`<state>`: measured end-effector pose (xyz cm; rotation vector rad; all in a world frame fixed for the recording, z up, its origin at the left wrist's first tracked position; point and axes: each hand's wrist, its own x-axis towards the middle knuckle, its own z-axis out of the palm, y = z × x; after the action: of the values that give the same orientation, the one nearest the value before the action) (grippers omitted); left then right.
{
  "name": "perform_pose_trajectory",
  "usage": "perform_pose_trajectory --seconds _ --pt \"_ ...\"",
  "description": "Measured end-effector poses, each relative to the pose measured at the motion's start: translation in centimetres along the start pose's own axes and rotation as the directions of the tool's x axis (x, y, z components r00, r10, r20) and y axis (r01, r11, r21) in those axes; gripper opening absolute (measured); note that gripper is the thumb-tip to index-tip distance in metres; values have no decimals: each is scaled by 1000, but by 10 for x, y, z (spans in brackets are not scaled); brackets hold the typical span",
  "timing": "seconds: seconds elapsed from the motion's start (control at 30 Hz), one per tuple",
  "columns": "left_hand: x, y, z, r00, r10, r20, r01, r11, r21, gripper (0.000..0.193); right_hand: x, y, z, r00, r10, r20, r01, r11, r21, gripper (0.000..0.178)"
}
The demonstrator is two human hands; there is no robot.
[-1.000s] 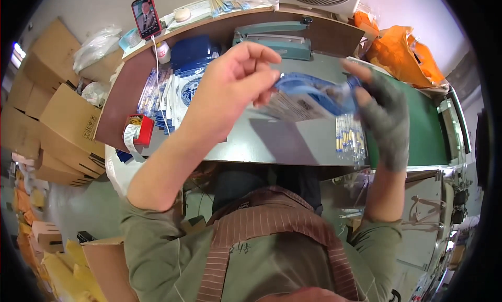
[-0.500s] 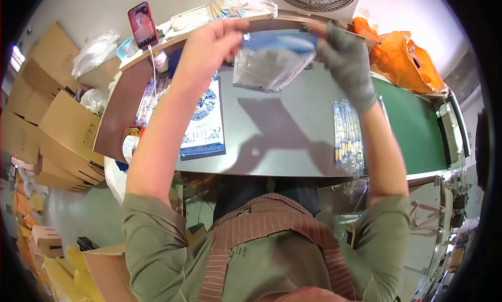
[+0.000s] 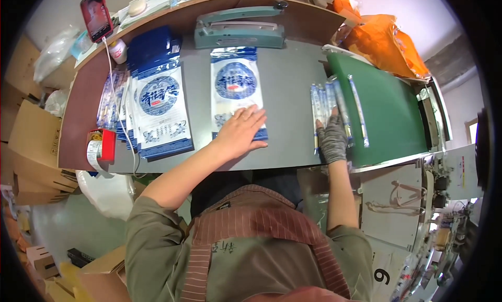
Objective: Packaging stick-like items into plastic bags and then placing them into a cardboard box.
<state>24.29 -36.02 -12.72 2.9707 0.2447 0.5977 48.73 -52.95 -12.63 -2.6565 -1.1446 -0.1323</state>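
A flat white plastic pouch with blue ends and a round blue print [image 3: 236,82] lies on the grey tabletop. My bare left hand [image 3: 241,129] rests on its lower part with fingers stretched out. At the right, my right hand [image 3: 333,140] wears a grey fingerless glove. Its thumb and fingers close around a bundle of slim, clear-wrapped sticks with blue-and-white print [image 3: 327,98]; the bundle is partly blurred. One more wrapped stick [image 3: 358,111] lies to the right of it, on the green mat.
A stack of similar pouches [image 3: 159,103] lies left, beside more slim packets [image 3: 111,98] and a red box [image 3: 101,145]. A teal heat sealer [image 3: 238,35] stands at the back. The green mat [image 3: 392,113] covers the right side. A phone [image 3: 97,14] trails a white cable.
Both hands have come down from the back of the table. The pouch that hung between them is gone from the air; a pouch lies under my left hand. My right hand has reached the wrapped sticks.
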Motion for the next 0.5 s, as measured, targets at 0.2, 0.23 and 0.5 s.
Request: perform_pose_trajectory --seconds 0.2,0.23,0.5 --pt "53 21 29 953 -293 73 279 760 -587 70 -13 -32 -15 968 -239 -81 240 971 -2 70" --pt "70 28 46 928 -363 80 315 656 -686 72 -5 -24 -12 978 -172 -121 174 985 8 68" --pt "170 67 103 732 -651 201 509 327 -796 84 35 49 79 926 351 139 -372 911 177 70"
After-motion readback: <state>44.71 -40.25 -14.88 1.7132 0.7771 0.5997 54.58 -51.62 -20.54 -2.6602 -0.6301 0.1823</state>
